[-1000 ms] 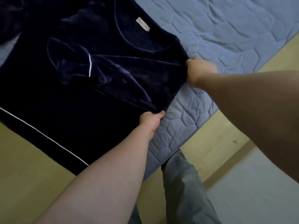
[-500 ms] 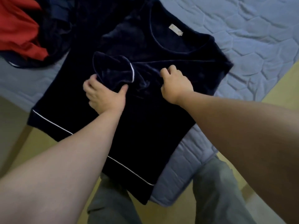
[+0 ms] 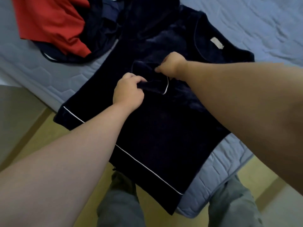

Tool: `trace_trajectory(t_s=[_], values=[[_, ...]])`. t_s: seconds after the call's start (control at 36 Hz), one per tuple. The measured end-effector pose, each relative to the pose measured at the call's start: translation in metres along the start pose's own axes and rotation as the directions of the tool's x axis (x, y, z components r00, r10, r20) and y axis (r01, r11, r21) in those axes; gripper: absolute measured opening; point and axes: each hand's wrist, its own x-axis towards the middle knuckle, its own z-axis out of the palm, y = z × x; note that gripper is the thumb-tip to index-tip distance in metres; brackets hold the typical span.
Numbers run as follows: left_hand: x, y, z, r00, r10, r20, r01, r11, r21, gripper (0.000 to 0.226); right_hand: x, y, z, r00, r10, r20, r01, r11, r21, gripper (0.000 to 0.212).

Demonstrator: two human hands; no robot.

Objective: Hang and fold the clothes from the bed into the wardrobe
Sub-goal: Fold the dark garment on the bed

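Note:
A dark navy velvet top [image 3: 157,133] with thin white piping lies spread on the blue-grey quilted mattress [image 3: 255,25], its hem hanging over the bed's near edge. One sleeve is folded in over the chest. My left hand [image 3: 128,91] pinches that sleeve's cuff near the white trim. Just right of it and farther up, my right hand [image 3: 171,64] grips the same sleeve's upper fold. A pale label [image 3: 217,43] shows inside the neckline.
A red garment [image 3: 49,22] and a heap of dark clothes [image 3: 98,35] lie on the mattress at the upper left. The bed's wooden frame [image 3: 54,126] runs below the mattress edge. My legs in grey trousers [image 3: 121,205] stand against the bed.
Both hands left the top's right side edge, came to the folded sleeve in the middle, and now pinch its cuff and fold. The view has shifted so the red garment shows.

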Motion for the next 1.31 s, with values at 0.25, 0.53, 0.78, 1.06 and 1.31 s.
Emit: trace_trajectory(t_s=[0.25,0.53,0.78,1.06,1.31], values=[[0.004,-0.015,-0.035,0.986,-0.125,-0.111,0.111,0.987,-0.119,0.042,0.006,-0.059,-0.026,0.997,-0.031,-0.069,0.036,0.997,0.069,0.013],[0.009,-0.031,-0.015,0.828,-0.462,0.319,0.552,0.772,-0.315,0.065,0.02,-0.056,-0.004,0.997,0.056,0.058,-0.05,0.995,-0.088,0.054],[0.015,-0.046,0.002,0.905,-0.36,0.226,0.424,0.717,-0.553,0.022,0.023,-0.069,0.02,0.994,-0.049,0.098,0.033,0.987,0.154,0.056],[0.025,-0.042,0.004,0.762,-0.608,0.223,0.61,0.558,-0.564,0.009,0.039,-0.039,0.007,0.983,0.028,-0.181,0.041,0.93,0.365,0.066],[0.048,-0.007,0.007,0.799,-0.6,-0.049,0.579,0.788,-0.207,0.096,0.011,0.087,-0.019,0.702,0.21,-0.681,-0.27,0.963,0.018,0.044]])
